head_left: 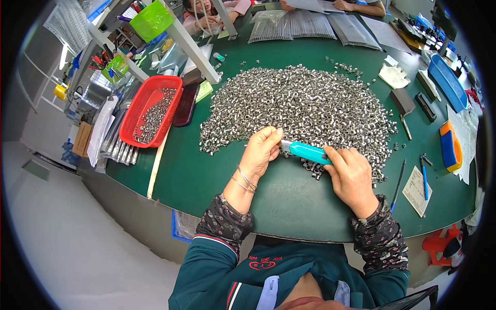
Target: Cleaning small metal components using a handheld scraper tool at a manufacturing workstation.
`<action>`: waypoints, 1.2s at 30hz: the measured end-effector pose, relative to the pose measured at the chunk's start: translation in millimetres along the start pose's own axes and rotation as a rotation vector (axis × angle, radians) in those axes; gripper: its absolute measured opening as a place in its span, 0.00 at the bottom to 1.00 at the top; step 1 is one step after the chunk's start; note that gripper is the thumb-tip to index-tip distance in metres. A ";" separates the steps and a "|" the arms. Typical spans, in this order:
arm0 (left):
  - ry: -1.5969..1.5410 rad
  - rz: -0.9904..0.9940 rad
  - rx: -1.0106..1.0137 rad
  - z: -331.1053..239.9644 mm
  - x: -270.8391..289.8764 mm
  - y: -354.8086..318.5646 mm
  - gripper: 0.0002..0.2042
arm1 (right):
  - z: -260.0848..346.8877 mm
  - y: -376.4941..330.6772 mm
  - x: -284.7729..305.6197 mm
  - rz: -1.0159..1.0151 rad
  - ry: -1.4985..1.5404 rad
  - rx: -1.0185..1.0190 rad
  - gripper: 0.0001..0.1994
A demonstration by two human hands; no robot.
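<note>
My right hand point(352, 173) grips a teal utility knife point(308, 152) by its handle, the metal end pointing left. My left hand point(262, 151) is closed in a pinch at that metal end. Whatever sits between its fingertips is too small to make out; it may be one of the small metal parts. Both hands are raised over the near edge of a wide pile of small, shiny metal rings or sleeves point(294, 101), heaped on the green table point(289, 206).
A red plastic basket point(175, 106) with more metal parts stands left, beside a dark phone point(186, 106). To the right lie a dark block point(402, 101), a blue-and-orange tape dispenser point(450, 147), pens and a paper slip point(417, 191). Two people sit across the table near clear bags point(310, 26).
</note>
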State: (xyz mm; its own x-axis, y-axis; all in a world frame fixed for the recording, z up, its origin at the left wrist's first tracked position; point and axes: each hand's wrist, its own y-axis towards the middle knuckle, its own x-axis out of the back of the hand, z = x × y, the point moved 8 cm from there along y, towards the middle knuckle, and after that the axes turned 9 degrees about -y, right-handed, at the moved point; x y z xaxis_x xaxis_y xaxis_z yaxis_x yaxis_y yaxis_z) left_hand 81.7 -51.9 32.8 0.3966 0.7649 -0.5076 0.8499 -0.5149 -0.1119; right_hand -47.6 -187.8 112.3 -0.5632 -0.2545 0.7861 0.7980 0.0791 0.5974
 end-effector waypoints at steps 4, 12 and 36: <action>-0.007 0.037 0.063 -1.9 -0.1 -1.3 0.11 | 1.8 2.8 4.1 0.007 0.005 0.021 0.19; -0.011 0.107 0.242 9.5 1.5 -2.6 0.10 | -0.6 6.0 7.2 0.009 -0.045 0.082 0.20; 0.202 0.268 0.391 24.3 -11.1 -11.3 0.11 | 6.5 10.2 31.1 -0.092 -0.260 0.219 0.12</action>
State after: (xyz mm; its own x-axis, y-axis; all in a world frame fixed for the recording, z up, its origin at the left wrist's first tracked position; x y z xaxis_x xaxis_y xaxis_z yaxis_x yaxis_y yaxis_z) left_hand 59.3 -64.0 18.9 0.6750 0.6255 -0.3912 0.5311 -0.7800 -0.3308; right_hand -58.4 -188.6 143.8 -0.6885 -0.0189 0.7250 0.6925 0.2796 0.6650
